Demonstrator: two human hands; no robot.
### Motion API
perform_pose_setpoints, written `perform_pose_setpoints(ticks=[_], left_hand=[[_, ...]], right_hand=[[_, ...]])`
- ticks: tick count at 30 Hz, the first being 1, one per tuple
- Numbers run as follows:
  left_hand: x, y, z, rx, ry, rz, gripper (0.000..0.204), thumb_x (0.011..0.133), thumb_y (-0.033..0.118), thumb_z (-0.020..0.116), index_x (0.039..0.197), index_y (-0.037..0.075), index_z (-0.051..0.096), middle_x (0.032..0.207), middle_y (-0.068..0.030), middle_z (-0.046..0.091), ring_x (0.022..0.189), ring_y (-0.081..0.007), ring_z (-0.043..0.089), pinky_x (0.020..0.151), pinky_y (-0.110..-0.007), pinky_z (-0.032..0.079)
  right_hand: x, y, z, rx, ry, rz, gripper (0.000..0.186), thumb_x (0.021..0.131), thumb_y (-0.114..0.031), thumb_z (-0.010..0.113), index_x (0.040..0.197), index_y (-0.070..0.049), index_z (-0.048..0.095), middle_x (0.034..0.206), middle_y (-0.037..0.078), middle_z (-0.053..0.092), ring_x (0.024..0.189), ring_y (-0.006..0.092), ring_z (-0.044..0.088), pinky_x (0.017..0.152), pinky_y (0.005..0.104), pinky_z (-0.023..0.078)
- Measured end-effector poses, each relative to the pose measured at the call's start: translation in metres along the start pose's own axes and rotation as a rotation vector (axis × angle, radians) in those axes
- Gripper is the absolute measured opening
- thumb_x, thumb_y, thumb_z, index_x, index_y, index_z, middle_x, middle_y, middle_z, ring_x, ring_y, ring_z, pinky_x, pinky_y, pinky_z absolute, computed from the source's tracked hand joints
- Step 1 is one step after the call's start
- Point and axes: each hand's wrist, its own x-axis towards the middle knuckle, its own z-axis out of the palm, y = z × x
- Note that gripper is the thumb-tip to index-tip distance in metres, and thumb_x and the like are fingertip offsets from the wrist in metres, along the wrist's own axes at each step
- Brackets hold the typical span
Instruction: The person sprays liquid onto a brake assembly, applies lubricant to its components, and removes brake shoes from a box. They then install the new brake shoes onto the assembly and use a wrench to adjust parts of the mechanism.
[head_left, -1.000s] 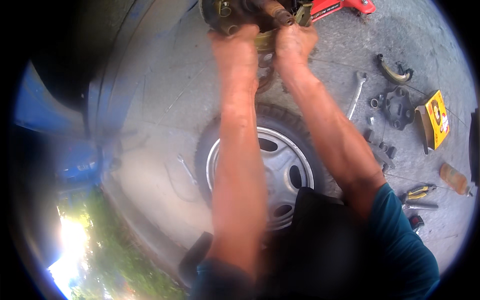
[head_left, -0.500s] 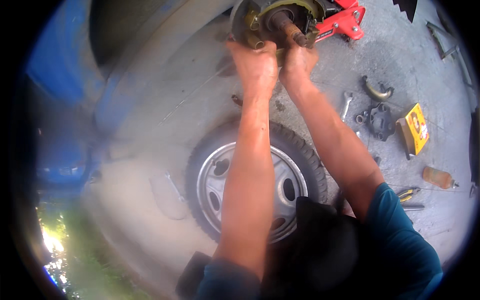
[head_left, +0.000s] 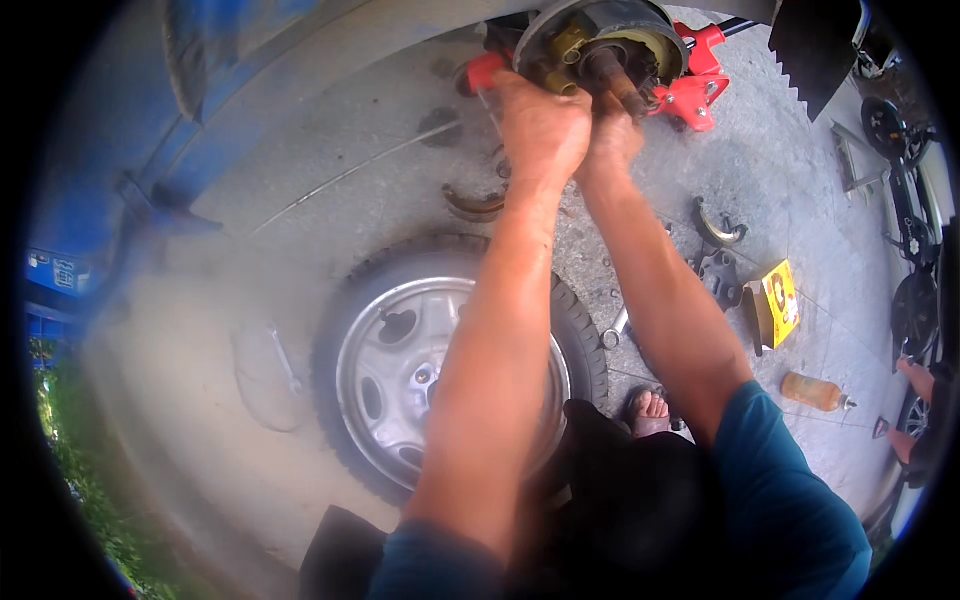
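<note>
Black-tyred wheel (head_left: pixel 395 370): one, flat on the floor (head_left: pixel 225 330), near centre, partly behind the left forearm.
Brake (head_left: pixel 600 38): one, far centre, round and dull metal, with a rust-brown shaft (head_left: pixel 615 82) jutting toward the near side.
Brake weight and feel: probably heavy and rigid as a whole, with stiff small parts; grimy metal may be slippery, and any lining could chip.
Best hold: likely the plate's outer edge or bare metal at the bottom, with fingers kept off the lining.
Hands: two, side by side at the brake's near edge. The left hand (head_left: pixel 545 125) is below its left part, the right hand (head_left: pixel 614 138) just under the shaft. Fingertips are hidden, so I cannot tell whether either is clamped on anything.
Red jack (head_left: pixel 690 100): one, partly seen, just right of the brake.
Red round part (head_left: pixel 485 73): one, beside the left hand.
Yellow box (head_left: pixel 775 300): one, right.
Curved shoes: two loose, one right (head_left: pixel 718 226), one left (head_left: pixel 474 207) beyond the wheel.
Black cap (head_left: pixel 720 282): one, left of the box.
Orange bottle (head_left: pixel 812 391): one, lying near right.
Spanners: two, one left (head_left: pixel 285 360) of the wheel, one right (head_left: pixel 616 328), partly behind the right forearm.
</note>
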Motion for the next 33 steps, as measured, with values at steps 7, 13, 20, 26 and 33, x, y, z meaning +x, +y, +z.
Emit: perform_pose_setpoints(ticks=[7, 13, 20, 26, 33], left_hand=[[-0.024, 0.025, 0.016, 0.254, 0.313, 0.063, 0.051, 0.072, 0.015, 0.068, 0.106, -0.012, 0.041, 0.110, -0.0297, 0.049, 0.100, -0.0431, 0.055, 0.088, -0.047, 0.044], [-0.025, 0.024, 0.006, 0.484, 0.248, 0.102, 0.048, 0.081, 0.023, 0.067, 0.109, -0.007, 0.043, 0.090, -0.0266, 0.064, 0.085, -0.0433, 0.064, 0.078, -0.047, 0.050], [-0.027, -0.007, -0.002, 0.250, 0.068, -0.082, 0.035, 0.080, 0.021, 0.061, 0.096, -0.010, 0.056, 0.086, -0.0288, 0.065, 0.084, -0.0404, 0.064, 0.077, -0.044, 0.047], [-0.084, -0.053, -0.022, 0.309, 0.069, -0.152, 0.024, 0.080, 0.016, 0.061, 0.090, -0.006, 0.058, 0.078, -0.0183, 0.064, 0.070, -0.0299, 0.060, 0.070, -0.039, 0.046], [-0.082, -0.024, -0.019, 0.082, 0.067, -0.134, 0.010, 0.080, 0.005, 0.060, 0.087, -0.002, 0.058, 0.075, -0.0062, 0.058, 0.069, -0.0134, 0.051, 0.066, -0.029, 0.043]], right_hand=[[-0.014, -0.025, -0.003, -0.207, -0.077, 0.120, 0.056, 0.081, -0.025, 0.071, 0.123, 0.005, 0.051, 0.114, 0.014, 0.061, 0.094, 0.0231, 0.063, 0.079, 0.0370, 0.053], [-0.027, -0.027, 0.010, -0.050, -0.066, -0.152, 0.053, 0.079, -0.001, 0.066, 0.127, 0.004, 0.044, 0.116, 0.016, 0.058, 0.101, 0.0237, 0.060, 0.085, 0.0351, 0.052], [-0.028, -0.052, -0.005, -0.247, -0.008, -0.054, 0.054, 0.072, -0.001, 0.071, 0.120, 0.008, 0.047, 0.089, 0.015, 0.066, 0.076, 0.0213, 0.061, 0.067, 0.0332, 0.050], [-0.043, -0.023, -0.068, -0.384, -0.166, 0.025, 0.028, 0.076, -0.007, 0.071, 0.101, 0.001, 0.061, 0.086, 0.005, 0.063, 0.071, 0.0136, 0.054, 0.055, 0.0307, 0.042], [-0.029, -0.042, -0.063, -0.273, -0.277, -0.085, 0.045, 0.081, -0.025, 0.075, 0.113, -0.005, 0.050, 0.090, 0.005, 0.057, 0.074, 0.0152, 0.058, 0.055, 0.0270, 0.050]])
